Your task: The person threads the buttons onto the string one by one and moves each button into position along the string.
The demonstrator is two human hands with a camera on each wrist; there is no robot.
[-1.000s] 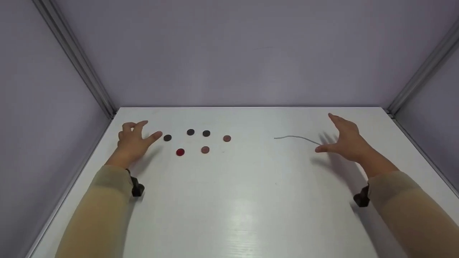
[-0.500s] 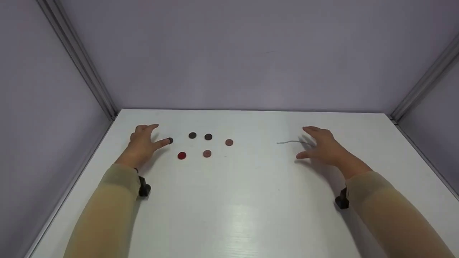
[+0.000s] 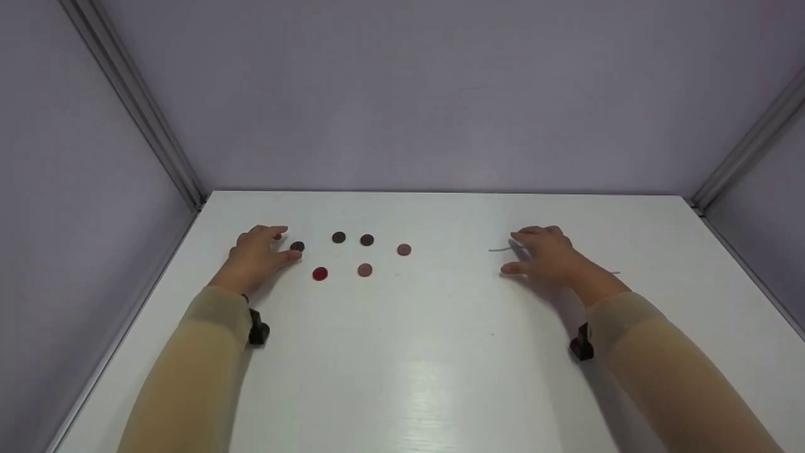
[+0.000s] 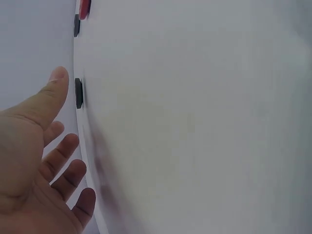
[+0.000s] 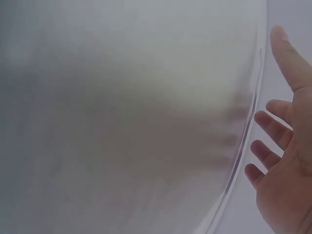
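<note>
Down at the left middle of the head view, the left hand [image 3: 258, 255] hovers low over the white worktop [image 3: 402, 352] with its grip released, fingers loosely spread and holding nothing; its thumb tip lies just beside a dark disc [image 3: 297, 246], and whether they touch cannot be told. In the left wrist view that same disc [image 4: 78, 92] sits just past the thumb tip, near the upper left of the frame. Right of it in the head view lie two more dark discs [image 3: 339, 237] [image 3: 367, 240] side by side, then a brownish disc [image 3: 404, 250] further right, with a red disc [image 3: 320, 274] and a second brownish disc [image 3: 365, 270] in a row slightly lower in the frame. At the right middle, well apart from the discs, the right hand [image 3: 546, 258] is spread palm down, grip also released, over a thin grey thread [image 3: 500, 250] whose ends show to either side of it; contact with the thread cannot be told. Both forearms wear tan sleeves [image 3: 188, 377], each with a small black wrist mount [image 3: 258, 330].
</note>
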